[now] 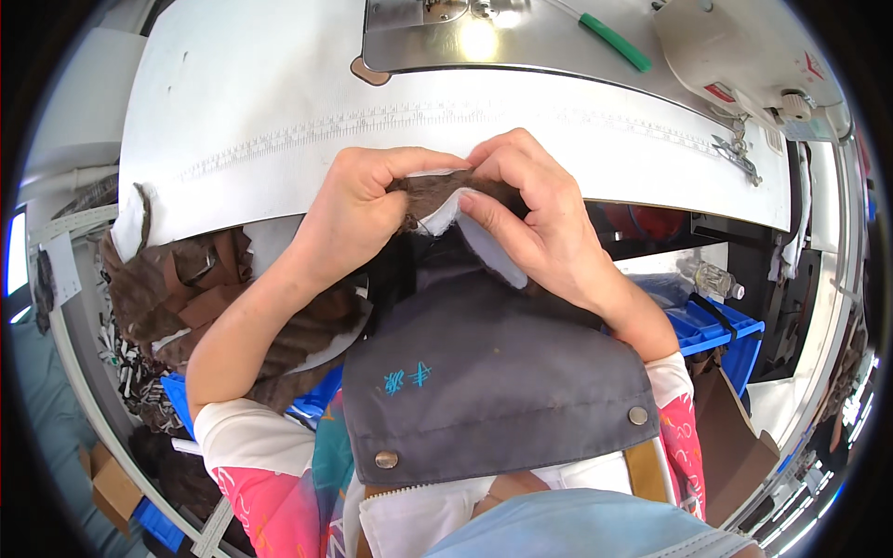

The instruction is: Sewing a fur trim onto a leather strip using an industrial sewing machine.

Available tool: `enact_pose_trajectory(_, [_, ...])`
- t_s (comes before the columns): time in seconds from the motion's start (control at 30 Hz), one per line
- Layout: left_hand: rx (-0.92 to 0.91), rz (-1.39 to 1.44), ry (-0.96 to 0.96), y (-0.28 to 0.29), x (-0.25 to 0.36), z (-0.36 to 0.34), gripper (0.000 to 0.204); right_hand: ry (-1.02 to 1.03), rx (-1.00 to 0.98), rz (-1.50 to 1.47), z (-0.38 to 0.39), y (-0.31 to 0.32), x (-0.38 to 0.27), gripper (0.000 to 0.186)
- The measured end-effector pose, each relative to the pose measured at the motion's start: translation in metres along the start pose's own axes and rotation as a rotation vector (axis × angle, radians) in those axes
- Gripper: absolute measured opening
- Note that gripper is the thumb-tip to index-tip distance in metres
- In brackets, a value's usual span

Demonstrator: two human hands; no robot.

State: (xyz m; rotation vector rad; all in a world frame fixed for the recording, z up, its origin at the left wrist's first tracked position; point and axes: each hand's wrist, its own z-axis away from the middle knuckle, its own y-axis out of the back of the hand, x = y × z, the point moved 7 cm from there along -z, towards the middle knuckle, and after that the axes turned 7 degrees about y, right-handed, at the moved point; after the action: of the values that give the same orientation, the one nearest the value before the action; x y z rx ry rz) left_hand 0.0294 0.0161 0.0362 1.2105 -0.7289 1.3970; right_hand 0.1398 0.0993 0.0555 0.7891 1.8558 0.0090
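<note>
Well out to the left of our fingers, low down, we see a cardboard box. Nearer to them, left and below, brown furry fabric lies heaped, pale backing showing along some edges. Beyond our fingers spreads the white tabletop; a printed ruler scale arches across it from their left, past just above them, to their right, its markings too fine for us to read. Our left hand pinches one end of a brown furry piece between thumb and forefinger, the other fingers curled in. This piece sits right between our two hands, near the table's front edge, a pale edge turned outward. Below the fingers, our dark grey apron bears blue-green characters and two metal snaps. Our right hand grips the piece's other end, thumb pressed on the pale edge. Above and right of the fingers, a green-handled tool lies on a metal plate; farther right stands a pale sewing machine head with a red label, its lettering too small for us. Right of and below the fingers, we see a clear bottle beside a blue crate
</note>
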Motion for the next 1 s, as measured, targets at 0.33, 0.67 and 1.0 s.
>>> enact_pose_trajectory(0.33, [0.143,-0.076,-0.255,0.006,0.002,0.013,0.03,-0.022,0.018,0.004,0.007,-0.005,0.003,0.015])
enact_pose_trajectory(0.67, [0.448,0.001,-0.207,0.002,-0.017,0.036,0.025,-0.036,0.04,-0.016,0.008,-0.01,0.008,0.015])
enact_pose_trajectory(1.0, [0.386,0.553,-0.277,-0.003,-0.032,0.031,0.008,-0.035,0.066,-0.08,0.015,-0.011,0.009,0.017])
